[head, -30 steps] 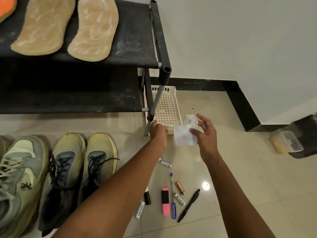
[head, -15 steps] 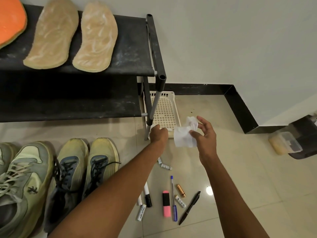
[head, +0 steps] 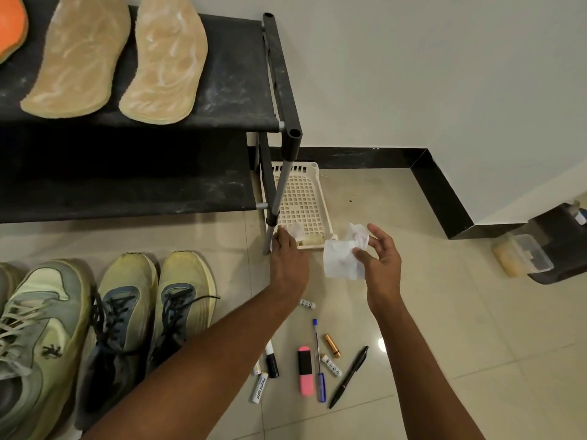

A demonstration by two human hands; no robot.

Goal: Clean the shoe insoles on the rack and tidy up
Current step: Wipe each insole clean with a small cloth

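Two tan insoles (head: 79, 55) (head: 165, 61), smeared with white, lie on the top shelf of the black shoe rack (head: 241, 77). An orange insole (head: 9, 27) shows at the left edge. My right hand (head: 381, 265) pinches a crumpled white tissue (head: 341, 260) above the floor, just right of the rack's leg. My left hand (head: 289, 258) reaches down to the front edge of a white plastic basket (head: 305, 198). Its fingers curl round a small white tissue piece (head: 297, 230).
Three worn sneakers (head: 127, 312) stand on the tiled floor below the rack. Pens (head: 349, 376), a pink highlighter (head: 305, 369), markers and batteries lie scattered near my arms. A lidded plastic box (head: 521, 258) sits at the right by a dark object.
The view has shifted slightly. A white tissue piece now shows at my left hand's fingers by the basket edge. My right hand keeps holding its tissue in about the same place.
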